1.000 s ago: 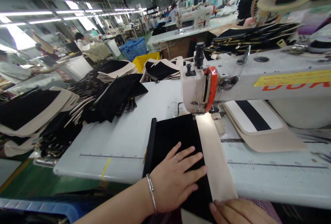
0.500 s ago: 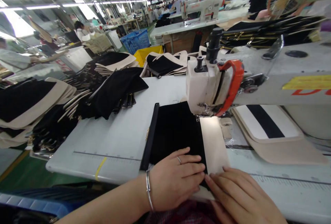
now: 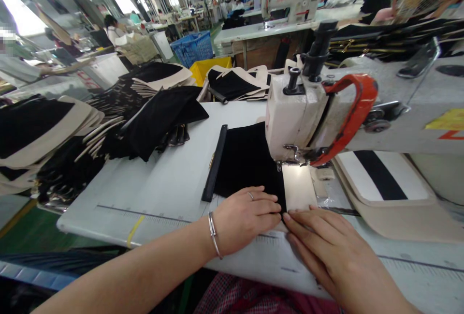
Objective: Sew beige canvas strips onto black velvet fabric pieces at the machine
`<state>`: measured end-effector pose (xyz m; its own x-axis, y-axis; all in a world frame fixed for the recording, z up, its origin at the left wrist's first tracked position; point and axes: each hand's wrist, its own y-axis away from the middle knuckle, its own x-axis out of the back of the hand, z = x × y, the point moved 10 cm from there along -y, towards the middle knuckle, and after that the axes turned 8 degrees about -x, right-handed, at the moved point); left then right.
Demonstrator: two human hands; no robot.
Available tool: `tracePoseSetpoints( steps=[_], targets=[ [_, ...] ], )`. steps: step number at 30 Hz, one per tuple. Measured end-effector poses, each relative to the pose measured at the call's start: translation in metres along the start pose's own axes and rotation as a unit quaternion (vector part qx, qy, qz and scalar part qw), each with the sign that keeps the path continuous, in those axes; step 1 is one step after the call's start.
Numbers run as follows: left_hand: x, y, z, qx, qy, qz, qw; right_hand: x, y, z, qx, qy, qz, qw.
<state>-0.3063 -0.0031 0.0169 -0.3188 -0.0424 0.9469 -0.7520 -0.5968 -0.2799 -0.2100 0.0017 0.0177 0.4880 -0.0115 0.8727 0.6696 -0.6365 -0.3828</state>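
A black fabric panel (image 3: 246, 159) joined to a beige strip (image 3: 299, 186) lies on the machine table, its seam line under the presser foot (image 3: 280, 165) of a sewing machine (image 3: 290, 115). A dark bar with a small gold fitting (image 3: 215, 164) edges the panel's left side. My left hand (image 3: 250, 219), wearing a ring and bracelet, rests flat on the panel's near corner, fingers stretched out. Close beside it, my right hand (image 3: 326, 241) lies over the strip's near end with fingers extended and together. The two hands' fingertips nearly meet at the seam.
Stacked black and beige pieces (image 3: 39, 130) stand at the left, with a black piece (image 3: 163, 120) on the table's left part. Beige pieces with a black stripe (image 3: 387, 178) lie right of the needle. Beyond are a yellow bin (image 3: 208, 69) and a blue basket (image 3: 192, 48).
The black and beige piece has moved away from me under the presser foot. Both hands have moved forward with it, and the near table edge now shows below them.
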Motion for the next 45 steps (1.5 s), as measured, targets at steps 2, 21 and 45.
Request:
tracePoseSetpoints(
  steps=[2, 21, 45],
  targets=[
    [-0.001, -0.003, -0.007, -0.002, -0.005, -0.004, 1.0, -0.004, -0.006, 0.003, 0.001, 0.007, -0.016, 1.0],
    [0.003, -0.034, -0.083, 0.061, -0.03, 0.01, 0.998, -0.023, -0.057, 0.041, -0.024, 0.065, -0.057, 0.996],
    [0.005, -0.035, -0.103, 0.122, -0.03, 0.035, 0.991, -0.033, -0.061, 0.052, -0.06, 0.078, -0.056, 0.994]
  ],
)
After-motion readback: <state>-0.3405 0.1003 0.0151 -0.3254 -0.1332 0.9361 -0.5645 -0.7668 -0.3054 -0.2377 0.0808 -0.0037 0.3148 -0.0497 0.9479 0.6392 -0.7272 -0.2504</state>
